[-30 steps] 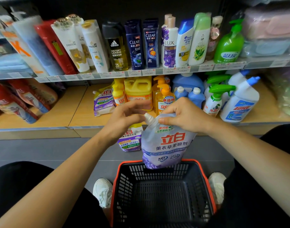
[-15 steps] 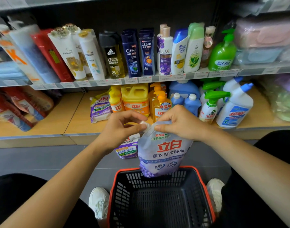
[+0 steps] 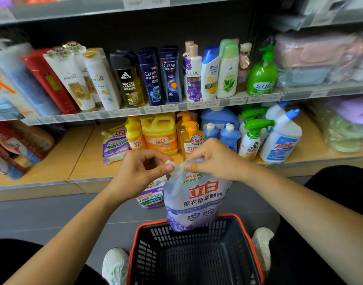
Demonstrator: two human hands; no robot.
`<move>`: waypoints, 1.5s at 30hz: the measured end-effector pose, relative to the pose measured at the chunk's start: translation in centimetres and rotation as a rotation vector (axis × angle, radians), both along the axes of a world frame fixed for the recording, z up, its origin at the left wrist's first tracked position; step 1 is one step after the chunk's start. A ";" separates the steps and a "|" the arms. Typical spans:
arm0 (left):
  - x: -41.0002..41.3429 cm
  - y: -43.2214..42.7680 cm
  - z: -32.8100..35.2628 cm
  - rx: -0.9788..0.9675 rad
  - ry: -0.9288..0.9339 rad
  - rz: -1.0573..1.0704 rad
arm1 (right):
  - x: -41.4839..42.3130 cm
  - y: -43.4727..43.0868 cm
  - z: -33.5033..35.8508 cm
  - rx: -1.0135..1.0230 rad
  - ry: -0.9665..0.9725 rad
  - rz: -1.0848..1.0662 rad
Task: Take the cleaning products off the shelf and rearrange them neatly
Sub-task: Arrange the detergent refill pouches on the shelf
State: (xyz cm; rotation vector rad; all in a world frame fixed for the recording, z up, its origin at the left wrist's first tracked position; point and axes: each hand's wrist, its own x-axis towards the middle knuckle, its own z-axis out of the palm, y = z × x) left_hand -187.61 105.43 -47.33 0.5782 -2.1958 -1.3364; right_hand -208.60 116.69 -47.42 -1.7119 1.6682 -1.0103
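Note:
A lavender softener refill pouch [image 3: 195, 200] with red characters hangs upright over the black basket with an orange rim [image 3: 133, 251], its bottom just inside the rim. My right hand [image 3: 213, 161] pinches the pouch's top edge. My left hand [image 3: 139, 171] pinches its white spout cap. A second purple pouch [image 3: 150, 197] stands on the floor behind it, partly hidden. On the low wooden shelf [image 3: 77, 161] stand another purple pouch [image 3: 114, 144], yellow detergent bottles [image 3: 159, 133], blue bottles [image 3: 228, 134], a green-trigger spray [image 3: 251, 140] and white toilet cleaner bottles [image 3: 279, 138].
The upper shelf carries shampoo and body wash bottles [image 3: 151, 77] and a green pump bottle [image 3: 261, 75]. Red packs [image 3: 16, 147] lie at the lower left, bagged soft goods [image 3: 345, 130] at the right. My white shoes [image 3: 114, 264] flank the basket on the grey floor.
The pouch has sunk a little toward the basket, both hands staying at its top. The camera tilted up slightly, so the shelves sit lower in view.

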 end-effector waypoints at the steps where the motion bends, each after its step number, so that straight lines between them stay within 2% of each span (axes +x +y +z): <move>1: 0.0 0.0 0.1 -0.015 0.005 -0.024 | -0.1 0.0 0.0 -0.003 -0.012 -0.004; 7: -0.3 -0.1 0.1 -0.019 0.086 -0.095 | -0.9 0.1 0.5 -0.011 -0.073 -0.009; 11: -0.7 0.4 -0.4 0.015 0.102 0.044 | -0.9 0.1 0.7 -0.024 -0.085 -0.011; 14: -1.2 0.6 -0.5 -0.036 0.090 0.162 | -0.8 0.2 0.7 -0.033 -0.056 -0.013; 24: -1.5 1.0 -0.3 -0.146 0.145 0.141 | -1.1 0.4 1.0 -0.041 -0.096 -0.011; 26: -1.5 0.9 -0.9 -0.070 0.154 0.102 | -1.3 0.6 1.2 -0.082 -0.085 -0.054; 29: -1.0 0.2 -2.8 0.118 0.030 -0.001 | -2.0 1.2 1.5 -0.155 -0.110 -0.122; 31: -0.6 -0.5 -4.9 0.237 -0.074 0.078 | -2.5 1.5 1.7 -0.196 -0.140 -0.173; 34: -0.3 -0.5 -7.7 0.565 -0.188 0.262 | -3.1 2.1 2.1 -0.256 -0.208 -0.233; 37: -0.3 0.6 -9.3 0.847 -0.167 0.199 | -3.2 3.0 2.6 -0.301 -0.322 -0.285; 41: 0.5 0.5 -9.3 0.785 -0.071 0.147 | -4.1 3.4 1.6 -0.291 -0.481 -0.516; 45: 2.6 0.4 -9.7 0.677 -0.038 0.216 | -4.3 4.3 -2.2 -0.067 -0.585 -0.601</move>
